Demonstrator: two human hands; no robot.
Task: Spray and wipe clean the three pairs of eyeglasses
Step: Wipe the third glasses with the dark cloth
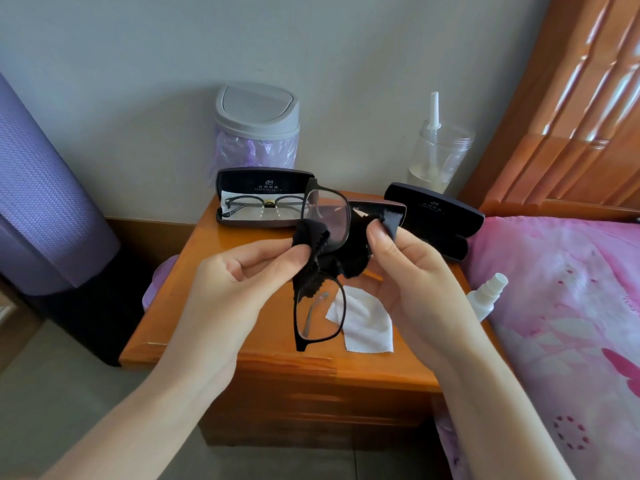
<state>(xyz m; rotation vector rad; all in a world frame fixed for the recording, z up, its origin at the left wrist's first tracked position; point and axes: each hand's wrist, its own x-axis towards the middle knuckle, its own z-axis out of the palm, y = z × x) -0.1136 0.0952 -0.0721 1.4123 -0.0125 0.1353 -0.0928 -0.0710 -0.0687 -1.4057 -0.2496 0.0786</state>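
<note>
Black-framed eyeglasses (325,216) hang upright above the wooden nightstand (242,355), one lens above the other. My left hand (239,282) pinches a black cloth (322,261) against the upper lens. My right hand (408,271) grips the frame through the cloth near the bridge. A second pair of glasses (256,206) lies in an open case (263,183) at the back left. A white spray bottle (485,296) lies on the bed edge at the right.
A white cloth (367,323) lies on the nightstand under the glasses. Two more dark cases (436,216) sit at the back right. Behind stand a small lidded bin (256,126) and a clear jar (440,157). A pink bedspread (568,306) borders the right.
</note>
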